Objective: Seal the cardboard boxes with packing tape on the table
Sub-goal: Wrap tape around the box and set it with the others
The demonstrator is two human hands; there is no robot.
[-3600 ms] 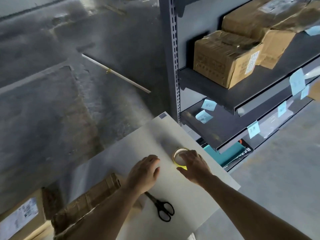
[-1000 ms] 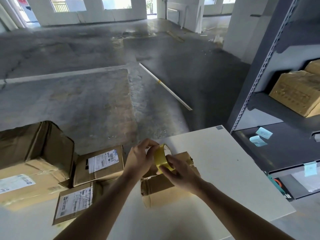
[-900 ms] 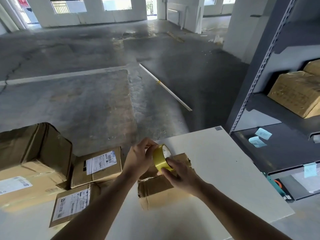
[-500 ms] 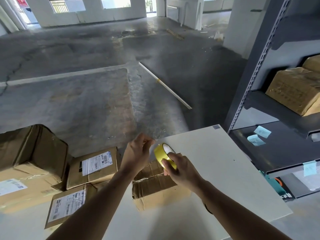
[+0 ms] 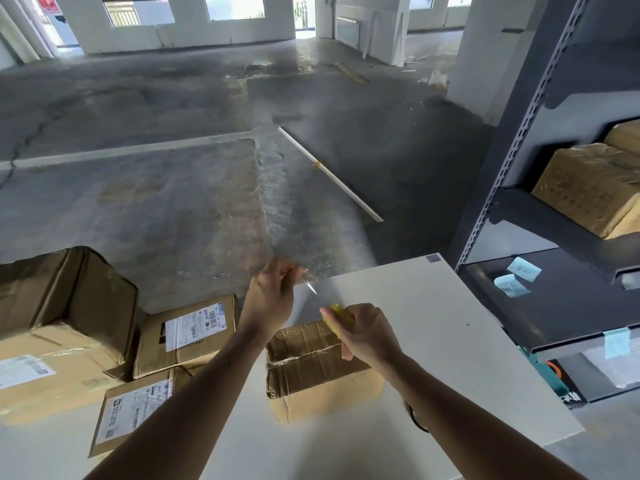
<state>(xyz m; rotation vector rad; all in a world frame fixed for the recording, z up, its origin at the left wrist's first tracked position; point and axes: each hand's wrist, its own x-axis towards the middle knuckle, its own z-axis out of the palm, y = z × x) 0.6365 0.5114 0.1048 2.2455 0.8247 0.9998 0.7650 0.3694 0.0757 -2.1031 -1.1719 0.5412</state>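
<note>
Head view, left hand: the left hand (image 5: 272, 299) is raised over the far edge of the surface (image 5: 450, 323); its grip is pinching the free end of a clear strip (image 5: 307, 285) between fingertips and thumb.
Head view, right hand: the right hand (image 5: 363, 332) is curled round the yellow tape roll (image 5: 337, 311), grip closed on it, just above the box.
Box: the cardboard box (image 5: 311, 368) sits on the surface below both hands; its top flaps are creased and carry old tape; I'd judge the seam is not yet covered.
Changed: half a second ago the hands were close together at the roll, the left fingers at the tape's end; now the left has drawn up and away, and a strip is stretched between them.
Meaning: the end is found and the tape is running; laying it along the seam looks like the next job; the slack strip could fold onto itself.
Around: other boxes (image 5: 183, 336) lie to the left; grey shelving (image 5: 512, 199) stands on the right.
</note>
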